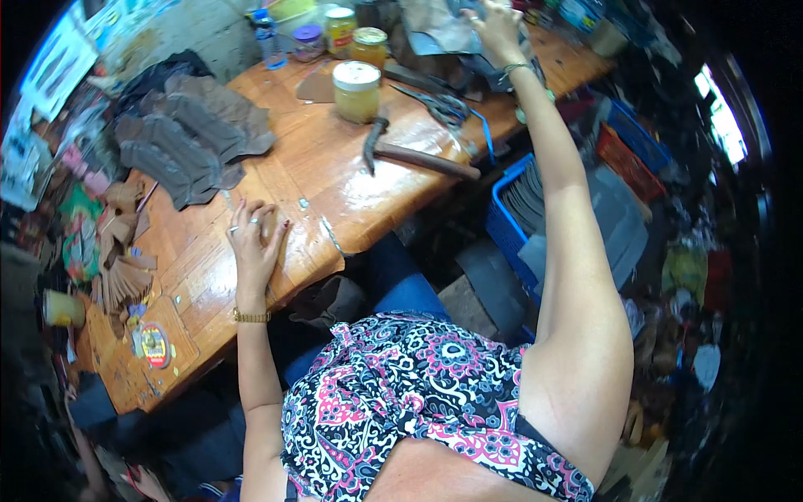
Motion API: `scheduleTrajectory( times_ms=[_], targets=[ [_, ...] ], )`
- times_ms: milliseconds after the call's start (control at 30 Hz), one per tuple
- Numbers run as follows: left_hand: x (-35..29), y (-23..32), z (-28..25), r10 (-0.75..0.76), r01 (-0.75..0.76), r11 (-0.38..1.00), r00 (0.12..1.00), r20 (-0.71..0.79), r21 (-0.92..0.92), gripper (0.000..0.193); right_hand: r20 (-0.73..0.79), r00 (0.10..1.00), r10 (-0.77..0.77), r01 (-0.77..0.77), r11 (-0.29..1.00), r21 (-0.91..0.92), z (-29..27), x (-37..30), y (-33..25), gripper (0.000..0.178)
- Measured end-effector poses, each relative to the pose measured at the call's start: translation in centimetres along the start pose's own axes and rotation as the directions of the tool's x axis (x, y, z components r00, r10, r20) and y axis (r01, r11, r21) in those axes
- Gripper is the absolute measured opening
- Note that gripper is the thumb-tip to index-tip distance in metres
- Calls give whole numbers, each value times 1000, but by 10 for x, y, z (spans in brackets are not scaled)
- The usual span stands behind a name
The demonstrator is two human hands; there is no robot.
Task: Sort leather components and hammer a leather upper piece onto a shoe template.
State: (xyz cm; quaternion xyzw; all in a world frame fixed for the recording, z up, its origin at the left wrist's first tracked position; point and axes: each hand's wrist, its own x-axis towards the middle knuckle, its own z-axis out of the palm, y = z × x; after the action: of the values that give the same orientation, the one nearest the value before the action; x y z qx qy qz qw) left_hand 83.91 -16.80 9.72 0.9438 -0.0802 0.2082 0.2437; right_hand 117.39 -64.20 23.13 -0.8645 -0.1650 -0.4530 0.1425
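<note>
- Head view: left hand [255,243] flat and released on wooden table [326,167], beside grey leather pieces [188,138].
- Right hand [495,29] outstretched, grasping grey sheet [439,29]; scissors [439,105] just below wrist.

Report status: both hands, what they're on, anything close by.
Left hand flat on wooden table, empty. Right hand stretched out to grey leather pieces at far edge. Hammer, scissors, jar between them.
</note>
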Motion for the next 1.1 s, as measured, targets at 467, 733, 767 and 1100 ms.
scheduleTrajectory(
  times_ms=[467,733,767,1100],
  targets=[
    [-5,19,21,-49,46,998,996,70,33,34,-63,743,666,-668,733,-129,-215,-331,84,36],
    [5,82,24,31,3,962,992,119,-272,36,-107,490,865,-820,416,-394,-246,-374,171,72],
    [11,93,29,29,4,963,992,120,-269,36,-105,490,866,-820,416,-394,-234,-377,177,72],
    [72,269,207,543,94,695,582,606,-713,43,55,421,905,-788,336,516,-237,-411,234,93]
  ],
)
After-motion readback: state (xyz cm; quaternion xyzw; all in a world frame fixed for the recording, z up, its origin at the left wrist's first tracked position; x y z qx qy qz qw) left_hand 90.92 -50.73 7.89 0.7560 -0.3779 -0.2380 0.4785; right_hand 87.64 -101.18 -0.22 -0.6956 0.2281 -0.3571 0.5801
